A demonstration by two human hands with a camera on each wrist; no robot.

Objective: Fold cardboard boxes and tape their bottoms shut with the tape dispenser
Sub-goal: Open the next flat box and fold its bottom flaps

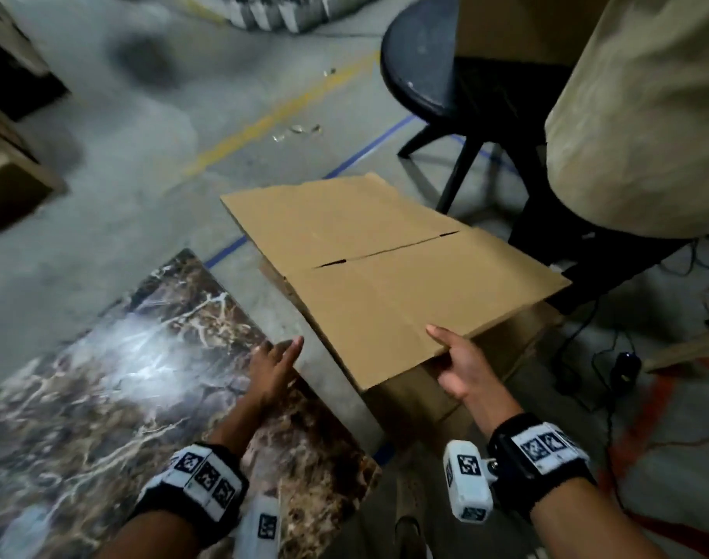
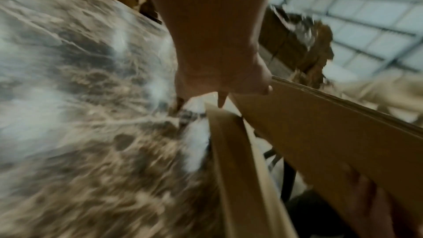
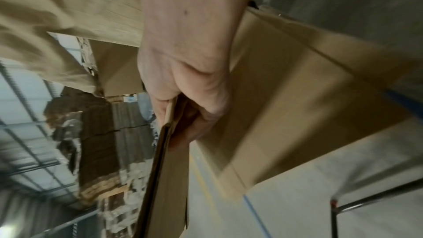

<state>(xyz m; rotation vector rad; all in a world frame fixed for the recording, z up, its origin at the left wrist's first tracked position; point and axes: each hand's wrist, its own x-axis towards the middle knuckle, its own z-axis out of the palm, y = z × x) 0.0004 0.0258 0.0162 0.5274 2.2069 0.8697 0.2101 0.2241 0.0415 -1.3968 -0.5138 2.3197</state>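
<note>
A flattened brown cardboard box (image 1: pixel 385 268) hangs tilted above a stack of flat cardboard (image 1: pixel 502 357) on the floor. My right hand (image 1: pixel 449 357) grips its near edge, thumb on top and fingers underneath; the right wrist view shows the same pinch on the box edge (image 3: pixel 169 115). My left hand (image 1: pixel 278 359) hovers with straight fingers over the marble table's corner, just left of the box and not touching it. In the left wrist view the left hand (image 2: pixel 219 79) sits beside the lifted box (image 2: pixel 320 133). No tape dispenser is in view.
A marble-patterned table (image 1: pixel 123 377) fills the lower left. A black stool (image 1: pixel 421 54) and a person in beige clothes (image 1: pixel 635 115) stand behind the box. Cables (image 1: pixel 587 357) lie on the floor at right. More cardboard (image 1: pixel 10 175) is at far left.
</note>
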